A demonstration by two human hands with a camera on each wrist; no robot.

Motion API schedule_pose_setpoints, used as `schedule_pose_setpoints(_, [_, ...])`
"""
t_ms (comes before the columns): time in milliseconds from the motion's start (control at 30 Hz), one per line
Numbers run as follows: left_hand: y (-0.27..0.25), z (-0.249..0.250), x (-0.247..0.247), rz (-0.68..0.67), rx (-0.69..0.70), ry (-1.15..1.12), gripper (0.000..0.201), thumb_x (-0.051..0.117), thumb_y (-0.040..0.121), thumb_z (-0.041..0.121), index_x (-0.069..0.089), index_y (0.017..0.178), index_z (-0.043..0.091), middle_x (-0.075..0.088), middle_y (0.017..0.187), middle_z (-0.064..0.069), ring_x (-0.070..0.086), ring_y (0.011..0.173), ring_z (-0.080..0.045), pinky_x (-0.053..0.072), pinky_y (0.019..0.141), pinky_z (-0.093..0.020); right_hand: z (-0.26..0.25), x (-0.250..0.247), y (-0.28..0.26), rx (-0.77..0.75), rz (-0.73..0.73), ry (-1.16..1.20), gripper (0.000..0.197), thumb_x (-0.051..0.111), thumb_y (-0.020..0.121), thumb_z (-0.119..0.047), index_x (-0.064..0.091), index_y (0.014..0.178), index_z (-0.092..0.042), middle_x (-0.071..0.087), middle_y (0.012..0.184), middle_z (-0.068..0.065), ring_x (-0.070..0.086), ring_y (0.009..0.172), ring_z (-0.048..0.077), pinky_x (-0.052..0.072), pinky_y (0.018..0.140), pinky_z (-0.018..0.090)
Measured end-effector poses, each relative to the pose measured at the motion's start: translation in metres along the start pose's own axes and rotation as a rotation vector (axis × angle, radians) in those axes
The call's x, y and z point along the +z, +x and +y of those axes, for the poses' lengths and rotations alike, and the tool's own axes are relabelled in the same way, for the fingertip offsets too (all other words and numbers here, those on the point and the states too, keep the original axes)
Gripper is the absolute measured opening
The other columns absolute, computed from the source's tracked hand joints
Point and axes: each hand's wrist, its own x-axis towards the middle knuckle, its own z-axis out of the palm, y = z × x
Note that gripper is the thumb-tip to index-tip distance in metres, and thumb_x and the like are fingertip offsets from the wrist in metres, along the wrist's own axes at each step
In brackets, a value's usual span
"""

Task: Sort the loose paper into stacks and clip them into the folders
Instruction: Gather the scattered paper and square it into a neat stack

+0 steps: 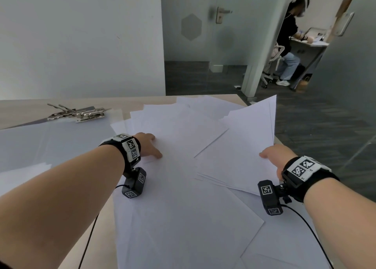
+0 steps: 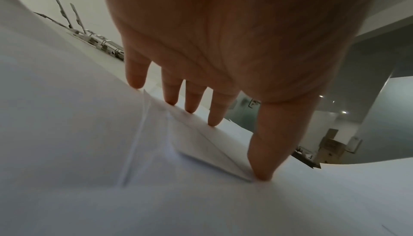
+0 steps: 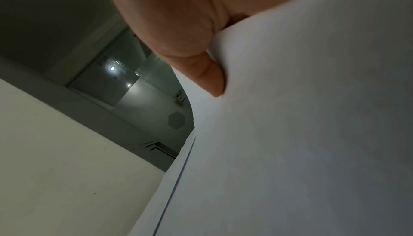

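Loose sheets (image 1: 183, 218) cover the near and right part of the tabletop (image 1: 18, 110). Toward its far left corner lie the folders (image 1: 50, 138) with metal clips (image 1: 81, 113). Just right of them, the left hand (image 1: 149, 145) presses straight, spread fingers (image 2: 215, 114) on the sheets. At the right edge, the right hand (image 1: 273, 153) pinches a lifted stack (image 1: 240, 156), thumb (image 3: 214, 81) on top.

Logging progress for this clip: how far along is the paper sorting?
Early stage. Done: nothing is clipped; the folders lie open, their metal clips raised. In hand: the right hand holds a small stack of sheets, while the left hand presses on loose paper. Left: most sheets remain scattered across the table.
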Motion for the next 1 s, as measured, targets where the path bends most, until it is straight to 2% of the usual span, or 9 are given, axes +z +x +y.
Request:
schedule_pose_setpoints(167, [-0.003, 0.005, -0.007, 0.031, -0.05, -0.028, 0.072, 0.059, 0.084, 0.057, 0.042, 0.144, 0.022, 0.037, 0.145, -0.012, 0.045, 0.13, -0.035, 0.04, 0.107, -0.043, -0.001, -0.006, -0.006, -0.017, 0.028, 0.004, 0.052, 0.05, 0.102, -0.012, 0.033, 0.147, 0.008, 0.039, 0.151, 0.024, 0.043, 0.136, 0.038, 0.037, 0.11, 0.041])
schedule_pose_setpoints(333, [0.008, 0.006, -0.005, 0.02, -0.154, 0.003, 0.086, 0.058, 0.078, 0.061, 0.032, 0.149, 0.021, 0.037, 0.15, -0.011, 0.04, 0.135, -0.035, 0.037, 0.108, -0.04, 0.0, -0.003, 0.001, -0.019, -0.009, 0.027, 0.048, 0.055, 0.098, -0.009, 0.042, 0.142, 0.006, 0.046, 0.145, 0.024, 0.045, 0.133, 0.041, 0.04, 0.104, 0.043])
schedule_pose_setpoints(467, [0.006, 0.02, -0.011, -0.038, -0.176, -0.029, 0.06, 0.056, 0.094, 0.038, 0.04, 0.142, 0.004, 0.048, 0.143, -0.014, 0.048, 0.13, -0.03, 0.039, 0.099, -0.032, -0.001, -0.002, 0.005, -0.031, -0.019, 0.004, 0.049, 0.056, 0.098, -0.009, 0.042, 0.143, 0.005, 0.048, 0.145, 0.023, 0.045, 0.133, 0.04, 0.039, 0.108, 0.043])
schedule_pose_setpoints(567, [0.006, 0.027, -0.011, -0.053, -0.156, -0.017, 0.052, 0.056, 0.094, 0.03, 0.044, 0.136, 0.003, 0.052, 0.137, -0.015, 0.053, 0.124, -0.031, 0.042, 0.095, -0.032, 0.0, -0.002, 0.005, -0.052, -0.052, 0.055, 0.048, 0.057, 0.095, -0.007, 0.045, 0.142, 0.0, 0.047, 0.145, 0.022, 0.044, 0.134, 0.04, 0.039, 0.097, 0.038])
schedule_pose_setpoints(667, [0.012, 0.03, -0.006, -0.025, -0.115, -0.041, 0.06, 0.062, 0.084, 0.032, 0.043, 0.137, 0.009, 0.055, 0.132, -0.013, 0.056, 0.116, -0.033, 0.047, 0.098, -0.034, -0.002, -0.005, 0.004, -0.005, -0.018, -0.023, 0.049, 0.055, 0.099, -0.009, 0.041, 0.143, 0.006, 0.046, 0.146, 0.024, 0.044, 0.134, 0.04, 0.039, 0.108, 0.042])
schedule_pose_setpoints(800, [0.017, 0.035, -0.003, 0.021, -0.113, -0.221, 0.08, 0.066, 0.081, 0.033, 0.026, 0.15, 0.022, 0.036, 0.147, -0.013, 0.048, 0.125, -0.036, 0.045, 0.102, -0.043, 0.004, -0.014, 0.003, -0.03, 0.003, -0.09, 0.05, 0.055, 0.098, -0.008, 0.041, 0.143, 0.007, 0.044, 0.147, 0.021, 0.043, 0.136, 0.035, 0.035, 0.11, 0.038])
schedule_pose_setpoints(833, [0.019, 0.035, -0.005, 0.041, -0.16, -0.25, 0.081, 0.065, 0.079, 0.037, 0.026, 0.149, 0.022, 0.036, 0.144, -0.015, 0.047, 0.125, -0.038, 0.044, 0.103, -0.045, 0.006, -0.014, 0.004, -0.036, 0.001, -0.103, 0.049, 0.054, 0.098, -0.008, 0.041, 0.144, 0.006, 0.043, 0.147, 0.021, 0.042, 0.136, 0.034, 0.035, 0.11, 0.037])
schedule_pose_setpoints(933, [0.025, 0.032, -0.01, 0.06, -0.274, -0.385, 0.077, 0.066, 0.082, 0.036, 0.027, 0.143, 0.009, 0.051, 0.11, -0.016, 0.056, 0.11, -0.037, 0.047, 0.097, -0.044, 0.01, -0.014, 0.003, -0.059, -0.006, -0.087, 0.047, 0.052, 0.099, -0.007, 0.041, 0.144, 0.006, 0.044, 0.147, 0.021, 0.042, 0.137, 0.035, 0.035, 0.11, 0.038])
schedule_pose_setpoints(1000, [0.029, 0.03, -0.014, 0.088, -0.3, -0.427, 0.076, 0.068, 0.083, 0.035, 0.028, 0.14, 0.007, 0.051, 0.102, -0.014, 0.058, 0.107, -0.036, 0.048, 0.092, -0.041, 0.011, -0.012, 0.005, -0.06, -0.004, -0.031, 0.045, 0.054, 0.098, -0.007, 0.045, 0.14, 0.007, 0.049, 0.143, 0.022, 0.046, 0.133, 0.037, 0.038, 0.108, 0.04])
